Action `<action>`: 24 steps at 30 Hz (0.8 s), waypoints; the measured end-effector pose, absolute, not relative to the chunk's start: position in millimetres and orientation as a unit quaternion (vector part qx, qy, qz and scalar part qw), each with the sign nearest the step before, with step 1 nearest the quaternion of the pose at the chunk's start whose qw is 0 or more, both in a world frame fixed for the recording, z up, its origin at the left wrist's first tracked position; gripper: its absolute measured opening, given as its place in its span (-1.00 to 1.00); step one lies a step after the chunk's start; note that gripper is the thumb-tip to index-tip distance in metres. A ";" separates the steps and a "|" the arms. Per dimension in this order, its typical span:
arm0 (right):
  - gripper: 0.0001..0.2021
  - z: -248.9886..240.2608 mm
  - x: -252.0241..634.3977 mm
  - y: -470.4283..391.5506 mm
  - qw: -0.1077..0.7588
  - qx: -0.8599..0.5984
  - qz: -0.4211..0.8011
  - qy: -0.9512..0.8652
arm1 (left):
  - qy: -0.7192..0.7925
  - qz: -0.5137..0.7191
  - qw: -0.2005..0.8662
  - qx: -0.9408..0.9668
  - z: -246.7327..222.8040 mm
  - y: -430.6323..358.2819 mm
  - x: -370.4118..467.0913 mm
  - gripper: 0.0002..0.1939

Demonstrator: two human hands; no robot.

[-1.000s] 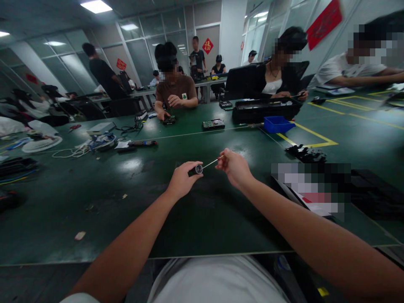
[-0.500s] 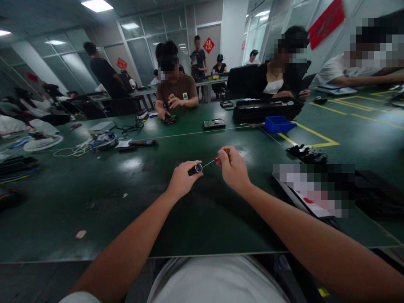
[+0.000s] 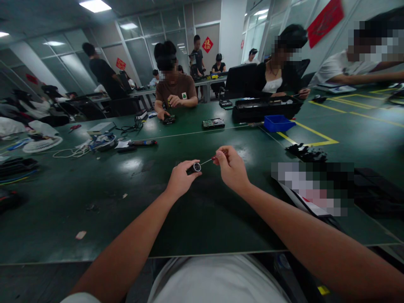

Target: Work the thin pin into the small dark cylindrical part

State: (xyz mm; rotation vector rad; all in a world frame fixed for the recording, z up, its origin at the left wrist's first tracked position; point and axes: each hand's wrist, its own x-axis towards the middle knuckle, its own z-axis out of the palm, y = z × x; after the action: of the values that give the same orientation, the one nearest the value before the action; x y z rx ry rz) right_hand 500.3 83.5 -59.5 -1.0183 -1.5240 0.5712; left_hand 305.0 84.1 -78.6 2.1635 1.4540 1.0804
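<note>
My left hand (image 3: 180, 179) is closed round a small black cylindrical part (image 3: 196, 167) with a pale ring at its round face. That face is turned toward my right hand. In my right hand (image 3: 232, 170) is a screwdriver (image 3: 208, 160), its reddish handle mostly hidden by the fingers. The thin metal shaft points left, and its tip is at the edge of the cylinder's face; whether it touches a screw is too small to tell. Both hands are above the green tabletop (image 3: 202, 227).
A blue bin (image 3: 279, 123) and a long black housing (image 3: 267, 109) stand at the back right. A circuit-board part (image 3: 213, 123) lies beyond my hands. Cables and a fan-like white disc (image 3: 42, 144) are at left. A co-worker (image 3: 176, 90) sits opposite.
My hands have barely moved, with the cylinder and screwdriver still held. The cylinder's face has turned slightly, and the opposite co-worker's raised hand has shifted.
</note>
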 end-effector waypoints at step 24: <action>-0.80 -60.4 501.9 87.1 0.549 -0.449 0.247 -0.661 | 0.522 0.368 0.168 0.751 -81.0 83.3 304.5 -0.56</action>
State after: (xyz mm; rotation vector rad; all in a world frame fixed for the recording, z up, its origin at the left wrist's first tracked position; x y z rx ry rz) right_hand 501.9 87.1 -60.4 -1.0626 -1.5648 0.5860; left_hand 304.5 83.3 -81.0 2.1353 1.4841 1.0469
